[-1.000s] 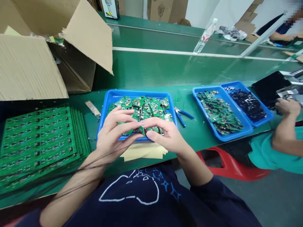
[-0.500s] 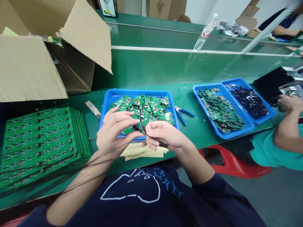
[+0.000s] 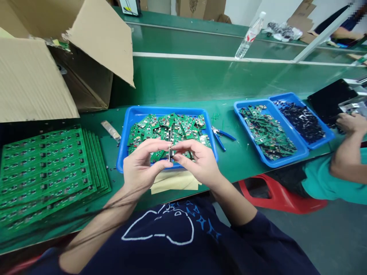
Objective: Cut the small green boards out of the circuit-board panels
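Observation:
My left hand (image 3: 142, 165) and my right hand (image 3: 195, 160) meet in front of a blue tray (image 3: 126, 131) heaped with small green circuit boards (image 3: 169, 128). Between the fingertips of both hands I pinch one small circuit board (image 3: 171, 153), held edge-on and upright. Both hands hover just above the tray's near rim. A yellowish paper sheet (image 3: 174, 181) lies on the bench under my hands.
A stack of large green board panels (image 3: 48, 168) lies at left, an open cardboard box (image 3: 57, 61) behind it. Blue-handled cutters (image 3: 222, 136) lie right of the tray. Two more blue trays (image 3: 301, 152) stand at right, where another person's arm (image 3: 344, 152) works. A plastic bottle (image 3: 249, 36) stands behind.
Both hands turned the small board from a tilted hold to upright and rose slightly toward the tray. My right fingers uncurled into a fingertip pinch.

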